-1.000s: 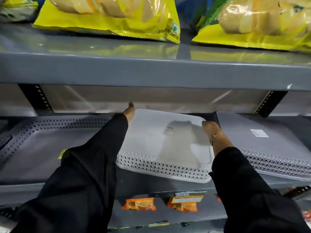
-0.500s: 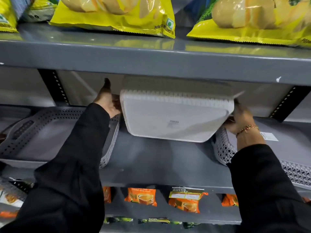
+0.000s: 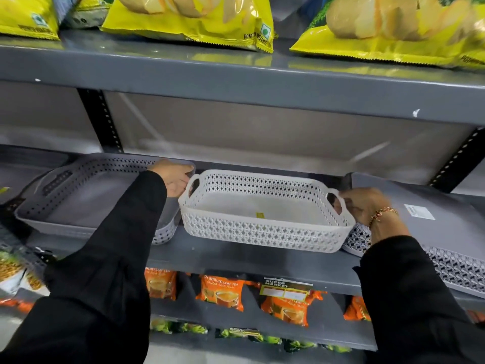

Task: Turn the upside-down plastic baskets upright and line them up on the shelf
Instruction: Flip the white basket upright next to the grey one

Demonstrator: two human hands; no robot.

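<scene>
Standing upright on the grey shelf (image 3: 236,254), the white perforated basket (image 3: 265,219) sits between both hands. Left hand (image 3: 174,177) fingers curl at its left handle; right hand (image 3: 363,204) fingers close around its right handle. Left of this basket rests an upright grey basket (image 3: 78,195); right of it lies an upside-down grey basket (image 3: 430,232), touching its corner.

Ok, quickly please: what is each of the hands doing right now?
Left hand: closed on the left handle of the white basket.
Right hand: closed on the right handle of the same basket.
</scene>
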